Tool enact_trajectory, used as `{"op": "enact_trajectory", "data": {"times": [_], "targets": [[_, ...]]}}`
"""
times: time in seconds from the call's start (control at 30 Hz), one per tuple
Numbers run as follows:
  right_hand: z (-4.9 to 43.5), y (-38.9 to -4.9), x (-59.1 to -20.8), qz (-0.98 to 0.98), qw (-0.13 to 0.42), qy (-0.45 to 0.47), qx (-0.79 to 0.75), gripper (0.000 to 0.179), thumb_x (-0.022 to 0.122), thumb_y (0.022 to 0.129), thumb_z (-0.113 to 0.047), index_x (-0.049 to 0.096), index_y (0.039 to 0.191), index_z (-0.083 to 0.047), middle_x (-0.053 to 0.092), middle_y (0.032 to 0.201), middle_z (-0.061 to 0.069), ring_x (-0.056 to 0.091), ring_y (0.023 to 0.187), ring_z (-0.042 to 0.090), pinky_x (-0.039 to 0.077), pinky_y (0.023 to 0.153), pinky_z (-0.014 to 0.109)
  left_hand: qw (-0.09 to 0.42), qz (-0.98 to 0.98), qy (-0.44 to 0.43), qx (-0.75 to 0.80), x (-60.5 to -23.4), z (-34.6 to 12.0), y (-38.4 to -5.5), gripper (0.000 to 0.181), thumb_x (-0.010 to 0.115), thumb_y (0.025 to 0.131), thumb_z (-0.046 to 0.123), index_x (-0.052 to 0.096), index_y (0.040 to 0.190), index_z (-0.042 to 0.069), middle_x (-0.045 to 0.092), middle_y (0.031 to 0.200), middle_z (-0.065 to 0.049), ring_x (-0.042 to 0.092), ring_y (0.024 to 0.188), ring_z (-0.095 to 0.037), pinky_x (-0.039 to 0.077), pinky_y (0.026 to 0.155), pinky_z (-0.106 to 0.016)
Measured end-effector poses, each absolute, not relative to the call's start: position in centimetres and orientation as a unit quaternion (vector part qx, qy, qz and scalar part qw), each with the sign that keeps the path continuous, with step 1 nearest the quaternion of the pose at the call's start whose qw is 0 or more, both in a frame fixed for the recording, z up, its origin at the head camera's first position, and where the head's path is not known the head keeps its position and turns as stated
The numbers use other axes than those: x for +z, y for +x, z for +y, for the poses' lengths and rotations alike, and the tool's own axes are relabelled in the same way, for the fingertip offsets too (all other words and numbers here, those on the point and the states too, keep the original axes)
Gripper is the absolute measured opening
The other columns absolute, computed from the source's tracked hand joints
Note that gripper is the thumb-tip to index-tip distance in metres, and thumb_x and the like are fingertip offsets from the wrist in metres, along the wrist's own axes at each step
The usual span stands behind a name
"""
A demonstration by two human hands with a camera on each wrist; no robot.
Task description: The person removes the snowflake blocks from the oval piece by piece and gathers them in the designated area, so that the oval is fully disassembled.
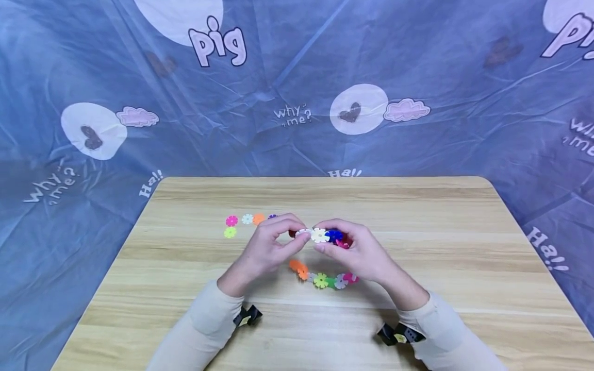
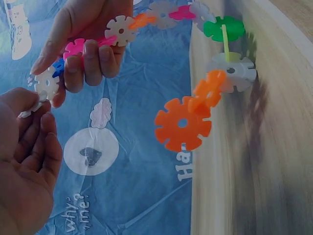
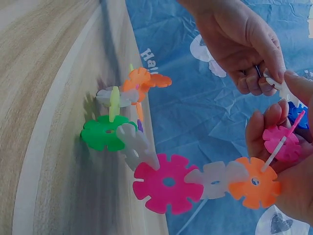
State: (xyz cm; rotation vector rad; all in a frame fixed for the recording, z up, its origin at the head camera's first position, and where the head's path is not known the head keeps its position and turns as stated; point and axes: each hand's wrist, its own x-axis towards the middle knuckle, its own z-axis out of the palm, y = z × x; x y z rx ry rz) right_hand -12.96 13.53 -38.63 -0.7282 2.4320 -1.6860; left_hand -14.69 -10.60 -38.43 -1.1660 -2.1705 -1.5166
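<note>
My right hand (image 1: 364, 250) grips one end of a chain of notched plastic flower discs, its thumb and fingers at a white disc (image 1: 320, 235) next to a blue disc (image 1: 335, 235). Facing it, my left hand (image 1: 271, 245) pinches a white disc (image 3: 272, 81) between thumb and fingertips, right at the edge of the chain's end disc. From the right hand the chain hangs in a loop, with a pink disc (image 3: 168, 183), a green disc (image 2: 224, 29) and, at the far end, an orange disc (image 2: 183, 124) close over the table.
Loose discs lie on the wooden table (image 1: 185, 288) beyond the left hand: a pink disc (image 1: 231, 220), a yellow disc (image 1: 230, 232), a pale disc (image 1: 247, 219) and an orange disc (image 1: 258, 219). A blue printed curtain (image 1: 260, 139) hangs behind the table.
</note>
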Motion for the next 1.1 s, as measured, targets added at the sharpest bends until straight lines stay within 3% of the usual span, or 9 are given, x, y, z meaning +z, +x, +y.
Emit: {"op": "enact_trajectory", "data": {"times": [0.4, 0.87, 1.1], "targets": [[13.5, -13.0, -38.6, 0.799, 0.043, -0.238, -0.55, 0.03, 0.079, 0.098, -0.014, 0.075, 0.127, -0.007, 0.074, 0.099, 0.006, 0.059, 0.075, 0.011, 0.053, 0.061, 0.023, 0.144, -0.742, -0.403, -0.516, -39.0, -10.6, -14.9, 0.015, 0.079, 0.088, -0.009, 0.077, 0.097, 0.002, 0.076, 0.091, -0.01, 0.065, 0.082, -0.017, 0.058, 0.075, -0.027], [13.6, -13.0, -38.7, 0.8, 0.045, -0.239, -0.548, 0.03, 0.078, 0.099, -0.015, 0.074, 0.127, -0.007, 0.063, 0.086, 0.002, 0.051, 0.069, 0.008, 0.045, 0.056, 0.022, 0.12, -0.78, -0.332, -0.516, -38.6, -12.2, -14.3, 0.008, 0.073, 0.098, -0.001, 0.078, 0.1, 0.005, 0.076, 0.094, -0.005, 0.061, 0.084, -0.013, 0.053, 0.075, -0.025], [13.6, -12.9, -38.7, 0.801, 0.048, -0.238, -0.547, 0.032, 0.078, 0.098, -0.015, 0.073, 0.129, -0.009, 0.062, 0.085, 0.001, 0.05, 0.067, 0.008, 0.045, 0.055, 0.022, 0.113, -0.796, -0.312, -0.506, -38.7, -13.0, -14.3, 0.007, 0.072, 0.099, 0.001, 0.078, 0.1, 0.006, 0.075, 0.092, -0.004, 0.06, 0.082, -0.013, 0.053, 0.072, -0.036]]}}
